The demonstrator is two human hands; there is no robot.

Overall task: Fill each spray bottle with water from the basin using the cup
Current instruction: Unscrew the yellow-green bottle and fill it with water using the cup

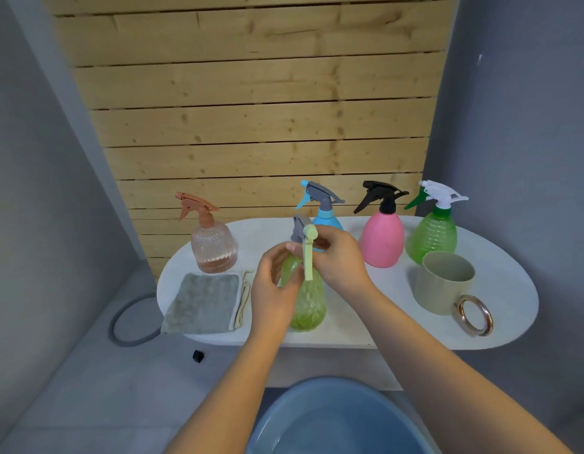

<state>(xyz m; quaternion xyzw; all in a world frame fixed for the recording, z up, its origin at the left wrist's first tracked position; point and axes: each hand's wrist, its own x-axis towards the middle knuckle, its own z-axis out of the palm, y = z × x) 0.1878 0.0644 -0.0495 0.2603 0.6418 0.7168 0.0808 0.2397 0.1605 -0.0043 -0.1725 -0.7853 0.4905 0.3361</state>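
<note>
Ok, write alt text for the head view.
Both hands work on a light green spray bottle on a white table: the left hand holds its body, the right hand grips its sprayer head. Four other spray bottles, a cup and a cloth stand around; a blue basin sits below.

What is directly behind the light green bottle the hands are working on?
A blue spray bottle stands behind the light green bottle. Only its grey and blue trigger head and upper shoulder show; the right hand and the green bottle cover the rest.

A white oval table stands before a pine-plank wall, grey walls beside.
</note>
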